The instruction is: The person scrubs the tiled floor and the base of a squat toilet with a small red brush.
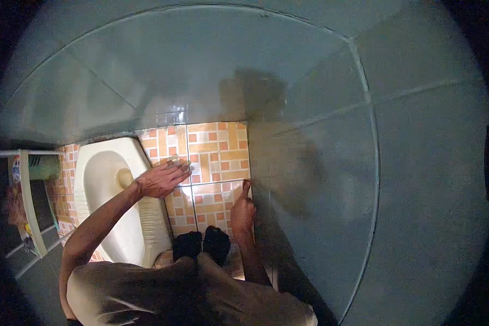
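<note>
My left hand (163, 179) lies palm down beside the squat toilet (155, 223), its fingers stretched out over the patterned floor tiles (217, 163). The wrist crosses above the toilet's right rim. At the right edge of the floor, by the foot of the wall, is my right hand (243, 212). One finger points forward and touches or nearly touches the corner where tile and wall meet. Its other fingers are curled in, and whatever they may hold is hidden.
Grey-green wall panels (331, 179) rise in front and to the right, with pale joint lines. On the left stands a white-framed rack (32, 212) holding several items, among them a greenish container (43, 167). My feet in dark footwear (201, 244) stand between toilet and right wall.
</note>
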{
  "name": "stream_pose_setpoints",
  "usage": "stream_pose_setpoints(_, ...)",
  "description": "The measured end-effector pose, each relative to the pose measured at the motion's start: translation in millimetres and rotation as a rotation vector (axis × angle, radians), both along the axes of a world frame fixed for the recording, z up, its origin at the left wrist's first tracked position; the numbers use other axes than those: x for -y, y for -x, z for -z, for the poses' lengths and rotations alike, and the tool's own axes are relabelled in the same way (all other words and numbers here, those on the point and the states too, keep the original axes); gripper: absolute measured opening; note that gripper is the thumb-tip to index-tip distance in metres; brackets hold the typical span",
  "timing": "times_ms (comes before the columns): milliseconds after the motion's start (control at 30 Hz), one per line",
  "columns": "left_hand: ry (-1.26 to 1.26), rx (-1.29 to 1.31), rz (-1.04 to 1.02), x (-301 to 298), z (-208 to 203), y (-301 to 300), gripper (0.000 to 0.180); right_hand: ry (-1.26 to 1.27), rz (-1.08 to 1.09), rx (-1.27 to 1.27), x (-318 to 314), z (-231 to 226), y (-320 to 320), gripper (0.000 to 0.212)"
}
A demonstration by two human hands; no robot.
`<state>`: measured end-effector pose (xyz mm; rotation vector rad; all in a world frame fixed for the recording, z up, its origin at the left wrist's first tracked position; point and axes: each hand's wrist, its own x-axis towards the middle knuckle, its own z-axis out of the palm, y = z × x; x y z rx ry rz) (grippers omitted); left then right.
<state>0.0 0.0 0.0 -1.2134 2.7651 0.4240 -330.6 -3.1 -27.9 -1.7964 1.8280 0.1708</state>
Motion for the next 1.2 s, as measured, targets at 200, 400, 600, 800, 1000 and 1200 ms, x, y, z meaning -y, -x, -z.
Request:
stream_pose_setpoints(200,-0.081,-0.055,-0.071,6.2,-0.6,-1.6,0.068,-0.05,-0.077,-0.05,-16.4,-17.0,17.3,0.097)
stream_pose_setpoints(400,-0.025,-0.113,-0.029,7.2,-6.3,2.6,0.073,0.277,-0.068,0.117,9.2,-5.5,6.3,0.084)
stream_pose_setpoints(600,-0.082,-0.101,-0.013,5.0,-14.6,2.4,0.062,0.266,-0.055,0.059,49.2,6.9,-27.6,0.084)
stream_pose_setpoints(800,0.044,-0.076,-0.021,0.9,-2.6,-4.4,0.07,0.3,-0.111,0.009,24.5,10.6,-10.1,0.09)
stream_pose_setpoints(1000,-0.042,-0.088,-0.029,6.2,-9.9,-0.7,0.072,0.285,-0.081,0.17,-44.8,1.0,28.0,0.099)
stream_pose_setpoints(1200,-0.101,-0.092,-0.032,6.0,-6.2,0.0,0.07,0.257,-0.084,0.22,-74.0,-11.3,38.2,0.102)
